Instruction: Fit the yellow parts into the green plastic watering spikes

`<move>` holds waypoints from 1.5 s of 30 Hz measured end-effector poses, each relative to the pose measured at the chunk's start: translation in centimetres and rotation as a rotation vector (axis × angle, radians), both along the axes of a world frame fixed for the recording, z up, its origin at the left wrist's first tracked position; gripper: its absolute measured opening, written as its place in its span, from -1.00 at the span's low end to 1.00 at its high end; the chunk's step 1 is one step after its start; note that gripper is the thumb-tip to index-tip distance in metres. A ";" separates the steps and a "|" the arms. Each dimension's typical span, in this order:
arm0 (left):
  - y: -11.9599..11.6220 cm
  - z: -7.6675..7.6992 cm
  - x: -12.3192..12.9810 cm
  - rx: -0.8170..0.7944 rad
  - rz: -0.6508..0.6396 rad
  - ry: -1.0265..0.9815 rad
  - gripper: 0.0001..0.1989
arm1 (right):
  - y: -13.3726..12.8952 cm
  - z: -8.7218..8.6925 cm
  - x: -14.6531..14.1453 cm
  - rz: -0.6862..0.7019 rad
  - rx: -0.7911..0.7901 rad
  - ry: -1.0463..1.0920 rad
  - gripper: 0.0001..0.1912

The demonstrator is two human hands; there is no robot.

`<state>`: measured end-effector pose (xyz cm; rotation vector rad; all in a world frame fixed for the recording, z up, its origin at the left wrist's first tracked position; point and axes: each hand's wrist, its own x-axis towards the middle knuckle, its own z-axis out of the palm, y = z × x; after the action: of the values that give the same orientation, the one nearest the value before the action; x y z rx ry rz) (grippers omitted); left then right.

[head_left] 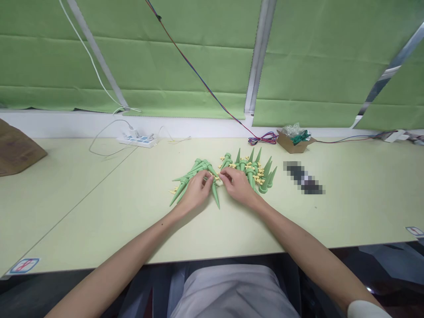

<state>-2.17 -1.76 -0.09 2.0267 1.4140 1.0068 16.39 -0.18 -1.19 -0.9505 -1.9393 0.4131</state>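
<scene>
Over the right edge of a heap of green plastic spikes [195, 167], my left hand [198, 187] is closed with thumb and fingertips together. One spike [215, 196] points toward me just beside those fingertips. My right hand [237, 183] faces it a short gap away, its fingers pinched at the left side of a second group of green spikes [251, 176]. Small yellow plastic parts [260, 173] lie among these spikes, and some show between my hands. Whatever is in either pinch is too small and too covered to make out.
Behind the spikes stand a white power strip [139, 140], a coiled red and blue cable [263, 138] and a small cardboard box [294, 146] with plastic wrap and green material. A blurred dark object [304, 178] lies at right, a brown paper bag [20, 150] at far left.
</scene>
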 end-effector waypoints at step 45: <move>-1.0 1.2 0.5 -0.018 0.046 -0.148 -0.71 | -0.6 0.3 -0.6 0.023 -0.149 0.008 -0.76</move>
<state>-1.68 -2.73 1.10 1.8725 1.3922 1.1348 15.77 -0.74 -0.94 -1.0210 -1.9340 0.5807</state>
